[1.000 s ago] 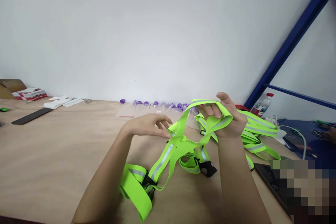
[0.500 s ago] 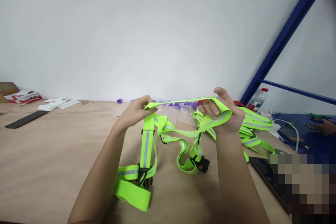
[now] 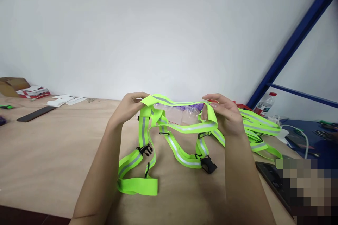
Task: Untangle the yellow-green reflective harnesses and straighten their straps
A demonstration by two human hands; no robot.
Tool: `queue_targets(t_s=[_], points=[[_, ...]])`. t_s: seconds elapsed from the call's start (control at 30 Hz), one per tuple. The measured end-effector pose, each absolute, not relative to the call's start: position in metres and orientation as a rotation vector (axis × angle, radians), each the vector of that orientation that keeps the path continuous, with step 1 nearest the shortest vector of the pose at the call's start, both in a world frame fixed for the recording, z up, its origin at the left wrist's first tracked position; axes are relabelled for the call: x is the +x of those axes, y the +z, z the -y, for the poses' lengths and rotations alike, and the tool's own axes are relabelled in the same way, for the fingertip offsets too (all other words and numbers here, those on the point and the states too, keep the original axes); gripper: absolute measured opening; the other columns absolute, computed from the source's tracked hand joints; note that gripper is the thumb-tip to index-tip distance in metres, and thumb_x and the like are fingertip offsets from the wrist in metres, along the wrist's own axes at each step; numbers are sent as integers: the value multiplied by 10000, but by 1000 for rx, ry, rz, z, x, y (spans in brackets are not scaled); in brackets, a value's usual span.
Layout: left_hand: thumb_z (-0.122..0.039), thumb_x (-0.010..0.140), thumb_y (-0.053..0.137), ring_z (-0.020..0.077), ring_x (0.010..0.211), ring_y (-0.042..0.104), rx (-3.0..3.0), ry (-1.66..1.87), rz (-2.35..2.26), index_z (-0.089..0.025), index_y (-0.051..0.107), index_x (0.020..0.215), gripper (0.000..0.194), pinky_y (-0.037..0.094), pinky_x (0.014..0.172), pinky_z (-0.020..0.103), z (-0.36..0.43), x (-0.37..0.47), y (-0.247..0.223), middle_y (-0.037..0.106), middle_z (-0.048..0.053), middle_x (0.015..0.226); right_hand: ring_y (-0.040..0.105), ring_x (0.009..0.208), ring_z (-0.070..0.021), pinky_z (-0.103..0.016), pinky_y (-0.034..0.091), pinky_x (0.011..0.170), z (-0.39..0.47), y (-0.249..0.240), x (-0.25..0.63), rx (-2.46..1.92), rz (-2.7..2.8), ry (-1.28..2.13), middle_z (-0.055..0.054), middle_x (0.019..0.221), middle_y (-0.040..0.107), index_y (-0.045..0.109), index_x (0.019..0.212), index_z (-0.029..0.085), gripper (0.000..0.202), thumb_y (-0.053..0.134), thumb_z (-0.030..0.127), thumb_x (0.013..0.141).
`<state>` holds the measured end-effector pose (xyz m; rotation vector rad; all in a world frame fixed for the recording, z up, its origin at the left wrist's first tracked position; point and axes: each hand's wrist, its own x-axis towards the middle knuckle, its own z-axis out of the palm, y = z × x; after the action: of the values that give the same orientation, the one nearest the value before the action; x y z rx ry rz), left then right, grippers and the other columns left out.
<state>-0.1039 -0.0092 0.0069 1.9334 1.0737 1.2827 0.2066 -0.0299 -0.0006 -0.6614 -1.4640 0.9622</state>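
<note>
Both hands hold up a neon-yellow reflective vest made of elastic straps [image 3: 185, 128] with a silver stripe. My left hand [image 3: 129, 107] pinches the upper strap at its left corner. On the other side my right hand [image 3: 224, 112] grips the strap's right bend between thumb and fingers. Below hang the loose straps, with a black pronged buckle half [image 3: 145, 149] at left and a black socket buckle half [image 3: 208, 165] at right. A wide yellow band [image 3: 139, 186] dangles lowest, near my left forearm.
More reflective straps [image 3: 260, 123] lie piled at right, before a red-capped bottle [image 3: 266, 104]. Purple caps [image 3: 194, 107] and clear plastic bags [image 3: 189, 115] sit behind the vest. A black phone-like device [image 3: 271, 182] is at right. At left are a dark flat strip [image 3: 35, 114], papers and a cardboard box [image 3: 13, 86].
The upper strap has gone from taut to slack, and my right hand has come slightly lower and its fingers have shifted. The hanging straps and buckles have swung and spread. The view has turned slightly left.
</note>
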Motion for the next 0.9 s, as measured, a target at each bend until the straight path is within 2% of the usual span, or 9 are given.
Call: queue_targets(t_s=[0.23, 0.37, 0.47, 0.53, 0.63, 0.73, 0.8, 0.9], points=[[-260, 844, 624, 144, 671, 579, 1996, 1058, -983, -197, 768, 887, 163, 406, 564, 226, 15, -113, 11, 690, 16, 775, 693, 716, -204, -290, 530, 619, 34, 0, 210, -816, 1605, 753, -13, 779, 740, 670, 1191, 255, 419, 743, 457, 831], [-413, 884, 646, 160, 634, 606, 2003, 914, -924, -178, 781, 840, 275, 422, 540, 241, 15, -117, 11, 716, 48, 749, 692, 731, -193, -283, 539, 636, 32, -1, 202, -916, 1652, 617, -22, 835, 747, 710, 1162, 245, 365, 710, 451, 860], [-508, 909, 617, 198, 706, 678, 1953, 767, -793, -143, 772, 791, 414, 496, 598, 264, 12, -122, 7, 755, 111, 809, 712, 919, -228, -335, 555, 811, 27, -7, 199, -930, 1650, 455, -46, 1010, 766, 739, 1106, 241, 280, 683, 404, 884], [-553, 892, 633, 199, 695, 693, 1901, 748, -693, -127, 755, 778, 458, 521, 606, 266, 9, -125, 4, 755, 125, 777, 709, 961, -237, -359, 546, 862, 24, -11, 200, -930, 1637, 334, -46, 1048, 765, 744, 1072, 242, 236, 662, 383, 901], [-547, 790, 757, 183, 604, 681, 1798, 785, -566, -122, 708, 795, 427, 550, 592, 279, 3, -128, -2, 729, 90, 676, 705, 872, -219, -338, 547, 791, 22, -14, 201, -917, 1598, 217, -36, 944, 763, 740, 1007, 235, 181, 653, 363, 912], [-463, 721, 840, 149, 535, 649, 1730, 797, -508, -133, 677, 952, 435, 542, 538, 268, 0, -131, -4, 752, 82, 770, 695, 796, -195, -296, 544, 702, 23, -11, 200, -845, 1545, 255, -31, 872, 753, 725, 947, 233, 151, 682, 368, 897], [-408, 721, 847, 149, 597, 663, 1736, 797, -519, -145, 657, 1030, 448, 532, 552, 250, 1, -132, -3, 753, 83, 849, 692, 734, -184, -275, 547, 636, 26, -8, 198, -806, 1512, 357, -28, 816, 746, 713, 922, 231, 183, 721, 405, 866], [-338, 782, 791, 173, 790, 673, 1809, 816, -625, -154, 648, 1048, 353, 536, 679, 263, 5, -127, 0, 719, 65, 915, 660, 568, -161, -257, 539, 513, 30, -1, 195, -754, 1466, 617, -2, 684, 711, 688, 897, 228, 264, 783, 456, 802]])
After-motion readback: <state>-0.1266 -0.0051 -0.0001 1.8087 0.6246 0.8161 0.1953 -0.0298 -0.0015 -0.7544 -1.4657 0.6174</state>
